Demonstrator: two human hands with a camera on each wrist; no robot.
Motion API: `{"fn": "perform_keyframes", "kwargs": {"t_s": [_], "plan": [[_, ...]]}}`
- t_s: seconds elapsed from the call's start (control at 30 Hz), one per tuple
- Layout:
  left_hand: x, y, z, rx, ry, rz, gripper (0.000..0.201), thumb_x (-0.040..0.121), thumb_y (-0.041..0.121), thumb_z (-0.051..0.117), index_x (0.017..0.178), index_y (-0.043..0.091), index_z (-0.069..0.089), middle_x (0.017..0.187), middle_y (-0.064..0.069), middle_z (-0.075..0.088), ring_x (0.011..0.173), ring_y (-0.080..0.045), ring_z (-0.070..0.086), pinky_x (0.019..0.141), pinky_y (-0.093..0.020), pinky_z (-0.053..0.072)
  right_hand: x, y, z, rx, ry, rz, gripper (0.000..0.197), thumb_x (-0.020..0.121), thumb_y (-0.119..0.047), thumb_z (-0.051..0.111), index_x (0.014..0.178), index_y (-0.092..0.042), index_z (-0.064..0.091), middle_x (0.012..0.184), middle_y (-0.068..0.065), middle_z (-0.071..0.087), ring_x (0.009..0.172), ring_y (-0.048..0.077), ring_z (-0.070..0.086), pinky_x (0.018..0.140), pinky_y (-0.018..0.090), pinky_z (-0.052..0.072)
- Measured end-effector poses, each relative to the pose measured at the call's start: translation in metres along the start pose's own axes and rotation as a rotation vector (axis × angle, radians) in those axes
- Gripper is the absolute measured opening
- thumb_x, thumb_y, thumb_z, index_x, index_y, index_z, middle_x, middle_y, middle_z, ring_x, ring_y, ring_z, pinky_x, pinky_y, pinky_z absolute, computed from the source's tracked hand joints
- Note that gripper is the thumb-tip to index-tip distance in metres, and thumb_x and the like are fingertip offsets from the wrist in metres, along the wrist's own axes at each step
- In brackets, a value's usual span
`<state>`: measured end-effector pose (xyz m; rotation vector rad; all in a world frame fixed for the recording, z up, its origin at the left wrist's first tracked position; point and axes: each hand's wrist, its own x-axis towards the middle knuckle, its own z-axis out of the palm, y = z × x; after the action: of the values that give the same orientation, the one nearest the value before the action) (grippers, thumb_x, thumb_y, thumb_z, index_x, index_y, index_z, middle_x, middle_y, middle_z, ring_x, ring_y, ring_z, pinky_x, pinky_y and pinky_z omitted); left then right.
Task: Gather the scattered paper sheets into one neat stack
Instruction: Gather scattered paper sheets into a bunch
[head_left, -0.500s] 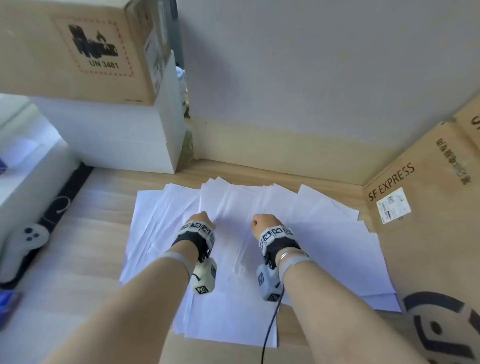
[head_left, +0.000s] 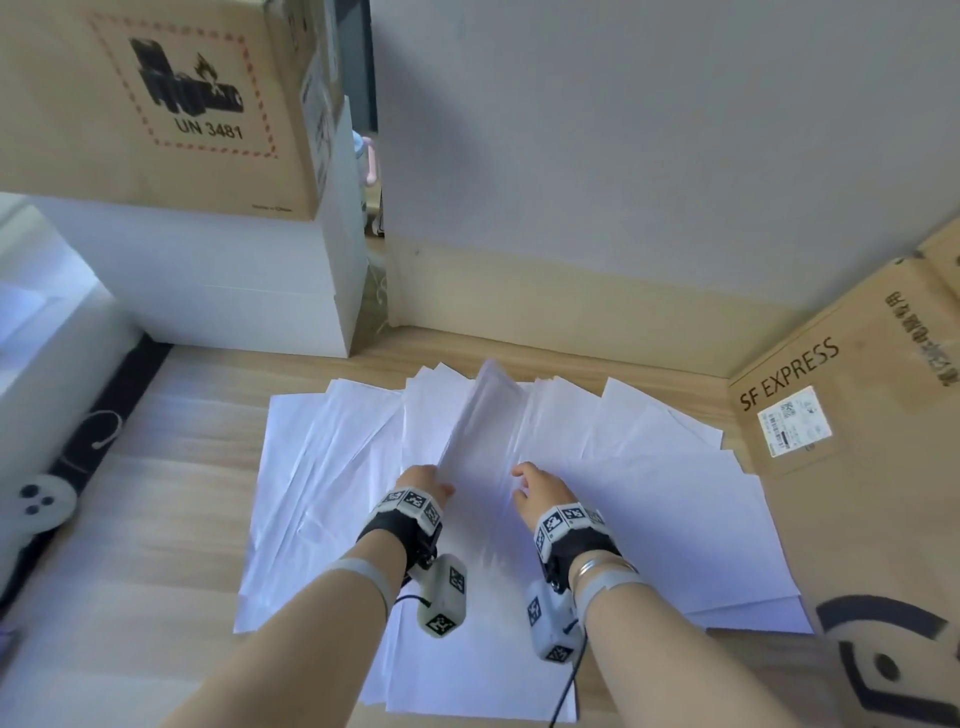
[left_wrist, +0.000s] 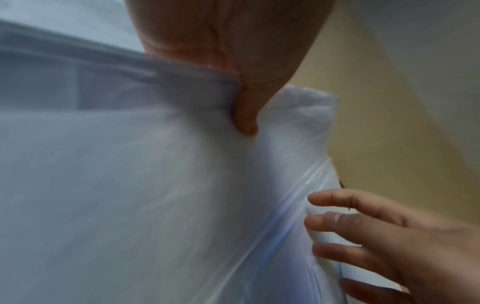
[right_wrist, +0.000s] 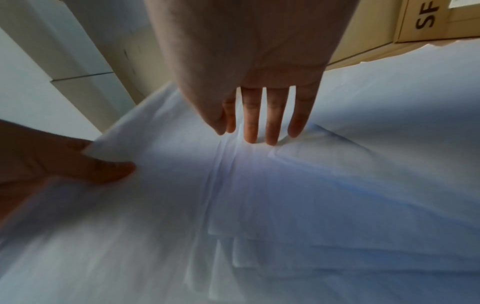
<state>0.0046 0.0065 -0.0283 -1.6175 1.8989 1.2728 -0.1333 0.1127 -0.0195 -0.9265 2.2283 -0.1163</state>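
Gathering has barely begun, as far as I can judge: the paper sheets (head_left: 649, 499) lie fanned across the wooden table (head_left: 171, 499) in a wide overlapping spread, corners pointing every way from ten o'clock round to two, and no squared stack is to be seen anywhere. One lifted sheet (head_left: 483, 415) is the only part off the surface; it tilts up along its left edge and runs away from me toward twelve o'clock, in the middle of the fan.

My left hand (head_left: 422, 486) pinches that raised sheet at its near left edge, thumb on top in the wrist view and the other fingers hidden beneath. My right hand (head_left: 537, 491) sits just at three o'clock of it, fingers straight and a little spread, tips pressing down on the flat sheets beside the raised one; it grips nothing. Both hands are close together over the centre of the spread, with paper reaching out on every side of them.

Nearly everything is left, I reckon: pulling in both wings and squaring the edges.

Beyond the paper, a cardboard box (head_left: 852, 415) stands at two o'clock, touching or just overlapping the sheets' right edge, and a white box (head_left: 218, 291) stands at ten o'clock.
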Motion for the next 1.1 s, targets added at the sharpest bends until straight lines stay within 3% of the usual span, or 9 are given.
{"fn": "perform_keyframes", "kwargs": {"t_s": [0.13,0.2,0.3,0.37,0.5,0.63,0.73,0.83,1.1], "plan": [[-0.005,-0.019,-0.008,-0.043,0.193,-0.051,0.033,0.090,0.021,0.048,0.121,0.020,0.060,0.150,-0.002,0.021,0.131,-0.034,0.025,0.105,-0.035,0.032,0.001,-0.003,0.001,-0.019,0.056,-0.001,0.035,0.093,-0.019,0.043,0.128,-0.019,0.046,0.131,0.009,0.054,0.119,0.029,0.053,0.101,0.038,0.045],[-0.008,-0.029,-0.013,-0.080,0.182,-0.099,0.037,0.090,0.022,0.047,0.126,0.022,0.055,0.153,-0.003,0.018,0.131,-0.035,0.028,0.105,-0.034,0.032,0.001,-0.004,0.002,-0.037,0.069,-0.003,0.035,0.093,-0.019,0.043,0.129,-0.018,0.045,0.130,0.010,0.054,0.118,0.029,0.054,0.100,0.037,0.045],[-0.007,-0.033,-0.016,-0.214,0.166,-0.029,0.036,0.086,0.014,0.050,0.120,0.008,0.057,0.122,-0.014,0.052,0.103,-0.032,0.055,0.085,-0.031,0.044,-0.001,-0.007,0.007,-0.046,0.055,-0.005,0.036,0.094,-0.019,0.043,0.130,-0.017,0.044,0.131,0.010,0.053,0.118,0.029,0.053,0.099,0.036,0.045],[-0.011,-0.032,-0.013,-0.313,0.214,0.050,0.022,0.083,0.007,0.051,0.104,0.004,0.055,0.089,-0.011,0.053,0.079,-0.027,0.053,0.069,-0.029,0.043,-0.003,-0.008,0.011,-0.046,0.044,-0.003,0.037,0.095,-0.019,0.042,0.131,-0.017,0.043,0.132,0.010,0.052,0.119,0.028,0.053,0.100,0.035,0.044],[-0.023,-0.033,-0.006,-0.674,0.307,0.070,0.037,0.079,0.002,0.054,0.101,0.023,0.034,0.092,-0.004,0.059,0.064,-0.021,0.054,0.055,-0.024,0.040,-0.007,-0.008,0.017,-0.024,0.017,0.006,0.039,0.095,-0.020,0.041,0.135,-0.017,0.039,0.134,0.010,0.052,0.121,0.028,0.052,0.102,0.036,0.043],[-0.023,-0.042,-0.008,-0.766,0.261,-0.023,0.064,0.076,0.017,0.072,0.130,0.021,0.037,0.117,-0.012,0.059,0.099,-0.028,0.058,0.085,-0.034,0.047,-0.012,-0.006,0.018,0.012,-0.003,0.034,0.040,0.096,-0.021,0.039,0.136,-0.019,0.037,0.135,0.007,0.055,0.122,0.027,0.054,0.102,0.033,0.043],[-0.027,-0.045,-0.014,-0.556,0.017,-0.103,0.080,0.078,0.030,0.070,0.142,0.005,0.030,0.146,-0.015,0.039,0.132,-0.030,0.041,0.105,-0.036,0.035,-0.014,-0.006,0.019,0.036,0.000,0.035,0.040,0.096,-0.021,0.039,0.135,-0.020,0.039,0.134,0.005,0.057,0.121,0.026,0.055,0.101,0.031,0.044],[-0.028,-0.046,-0.012,-0.362,-0.061,-0.089,0.058,0.081,0.022,0.067,0.129,0.000,0.044,0.134,-0.015,0.052,0.121,-0.030,0.052,0.100,-0.034,0.042,-0.017,-0.007,0.021,0.044,-0.004,0.018,0.039,0.095,-0.020,0.040,0.134,-0.020,0.040,0.134,0.005,0.058,0.121,0.025,0.055,0.103,0.031,0.043],[-0.037,-0.048,-0.035,-0.376,0.351,0.155,0.038,0.086,0.000,0.049,0.124,0.003,0.053,0.105,-0.019,0.063,0.090,-0.028,0.056,0.075,-0.030,0.041,-0.022,-0.004,0.021,-0.041,0.034,-0.024,0.035,0.094,-0.022,0.042,0.128,-0.023,0.050,0.130,0.011,0.052,0.120,0.029,0.051,0.101,0.035,0.043]]}}
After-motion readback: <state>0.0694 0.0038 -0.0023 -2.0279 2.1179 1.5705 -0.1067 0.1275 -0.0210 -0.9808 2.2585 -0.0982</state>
